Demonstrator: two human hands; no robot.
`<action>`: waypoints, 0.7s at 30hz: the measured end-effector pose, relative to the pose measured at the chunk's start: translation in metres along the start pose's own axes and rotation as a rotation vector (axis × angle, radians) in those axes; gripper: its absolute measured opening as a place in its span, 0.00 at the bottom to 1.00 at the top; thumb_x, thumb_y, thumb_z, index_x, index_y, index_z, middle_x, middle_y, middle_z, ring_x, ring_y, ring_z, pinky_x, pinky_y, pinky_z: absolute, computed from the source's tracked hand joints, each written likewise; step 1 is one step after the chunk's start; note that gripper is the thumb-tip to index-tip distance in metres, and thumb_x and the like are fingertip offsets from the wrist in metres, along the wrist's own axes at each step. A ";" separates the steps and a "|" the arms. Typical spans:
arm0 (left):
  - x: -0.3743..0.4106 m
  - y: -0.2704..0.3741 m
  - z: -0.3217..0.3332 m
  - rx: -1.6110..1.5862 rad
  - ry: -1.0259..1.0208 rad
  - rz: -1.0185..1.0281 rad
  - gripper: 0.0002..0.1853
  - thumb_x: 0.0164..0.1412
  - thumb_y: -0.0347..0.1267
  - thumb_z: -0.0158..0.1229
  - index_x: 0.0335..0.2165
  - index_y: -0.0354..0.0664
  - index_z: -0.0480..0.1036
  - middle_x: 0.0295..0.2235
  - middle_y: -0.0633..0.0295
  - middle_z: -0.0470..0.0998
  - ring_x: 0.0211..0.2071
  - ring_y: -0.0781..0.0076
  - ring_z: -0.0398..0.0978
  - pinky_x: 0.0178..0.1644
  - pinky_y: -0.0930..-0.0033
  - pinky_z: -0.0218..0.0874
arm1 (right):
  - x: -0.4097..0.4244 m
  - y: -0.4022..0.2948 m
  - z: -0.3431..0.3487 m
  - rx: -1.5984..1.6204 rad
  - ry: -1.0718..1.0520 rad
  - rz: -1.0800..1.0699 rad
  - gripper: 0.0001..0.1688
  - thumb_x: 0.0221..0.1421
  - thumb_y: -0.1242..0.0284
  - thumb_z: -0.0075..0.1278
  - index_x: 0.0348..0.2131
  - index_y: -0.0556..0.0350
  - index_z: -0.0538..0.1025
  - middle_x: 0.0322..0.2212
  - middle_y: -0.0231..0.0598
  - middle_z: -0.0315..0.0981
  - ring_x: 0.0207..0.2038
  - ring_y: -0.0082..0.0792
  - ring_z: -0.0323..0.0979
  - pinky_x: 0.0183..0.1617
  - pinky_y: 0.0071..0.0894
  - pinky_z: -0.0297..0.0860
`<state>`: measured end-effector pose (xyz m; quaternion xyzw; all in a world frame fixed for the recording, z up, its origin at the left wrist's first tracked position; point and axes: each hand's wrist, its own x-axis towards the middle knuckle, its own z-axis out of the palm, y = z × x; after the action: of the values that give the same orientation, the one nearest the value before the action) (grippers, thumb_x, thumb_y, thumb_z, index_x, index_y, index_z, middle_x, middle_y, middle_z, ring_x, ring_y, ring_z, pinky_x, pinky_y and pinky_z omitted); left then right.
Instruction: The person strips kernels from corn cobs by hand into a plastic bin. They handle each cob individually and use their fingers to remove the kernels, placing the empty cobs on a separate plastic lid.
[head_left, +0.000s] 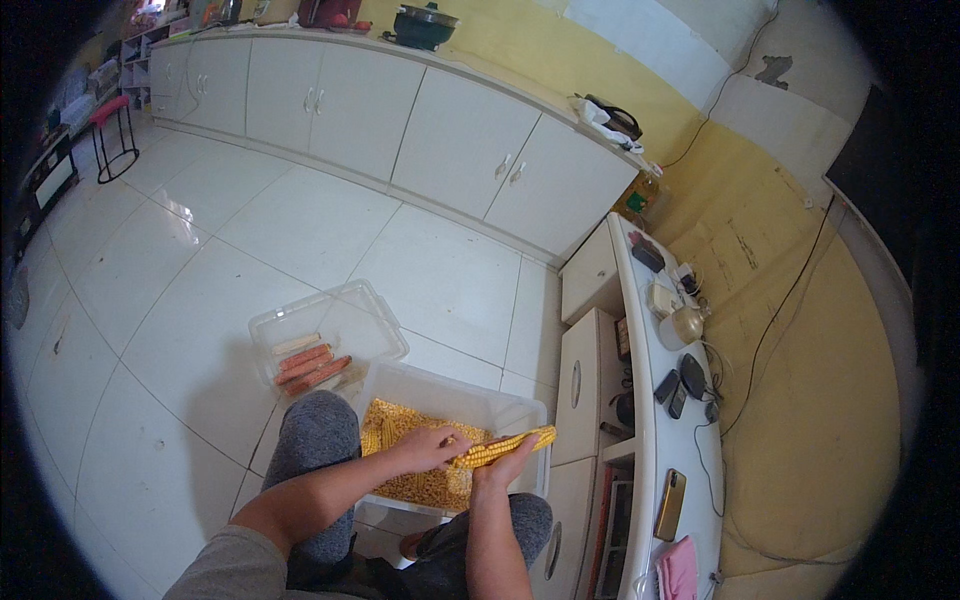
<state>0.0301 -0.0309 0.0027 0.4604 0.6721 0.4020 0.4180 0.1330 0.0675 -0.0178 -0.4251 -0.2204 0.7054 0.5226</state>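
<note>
My right hand is closed around an ear of yellow corn, holding it over a clear plastic storage box. Against the ear's near-left end rest the fingers of my left hand; whether they grip it cannot be told. Loose yellow kernels fill the bottom of the box between my knees, and more ears of corn lie at its left side. On a clear plastic lid beyond my left knee lie several reddish stripped cobs and a pale one.
White-tiled floor surrounds the box. To the right stands a white cabinet bearing a gold smartphone, a pink cloth and cables. Long white cupboards line the far wall. A stool with a red seat is at far left.
</note>
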 end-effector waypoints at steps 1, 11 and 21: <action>-0.003 0.006 -0.001 -0.021 -0.090 -0.076 0.21 0.56 0.45 0.40 0.36 0.38 0.65 0.22 0.57 0.71 0.22 0.73 0.71 0.25 0.71 0.63 | 0.002 0.000 -0.001 0.001 -0.011 -0.011 0.34 0.50 0.47 0.35 0.45 0.58 0.60 0.37 0.41 0.62 0.37 0.37 0.64 0.39 0.35 0.64; 0.005 -0.014 0.010 -0.418 -0.298 -0.096 0.23 0.59 0.41 0.37 0.45 0.34 0.58 0.27 0.53 0.72 0.26 0.71 0.73 0.28 0.71 0.66 | -0.002 -0.002 0.004 -0.027 0.015 -0.006 0.33 0.51 0.49 0.36 0.44 0.59 0.59 0.35 0.41 0.61 0.35 0.36 0.63 0.38 0.34 0.63; 0.005 -0.025 0.017 -0.609 -0.240 -0.059 0.22 0.59 0.37 0.38 0.48 0.34 0.56 0.30 0.53 0.71 0.30 0.69 0.73 0.34 0.73 0.66 | 0.013 0.005 -0.007 -0.014 0.020 -0.049 0.32 0.51 0.49 0.37 0.43 0.58 0.60 0.33 0.39 0.60 0.34 0.34 0.62 0.37 0.32 0.62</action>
<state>0.0383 -0.0300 -0.0267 0.3387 0.4799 0.5151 0.6243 0.1348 0.0767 -0.0305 -0.4303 -0.2305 0.6866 0.5388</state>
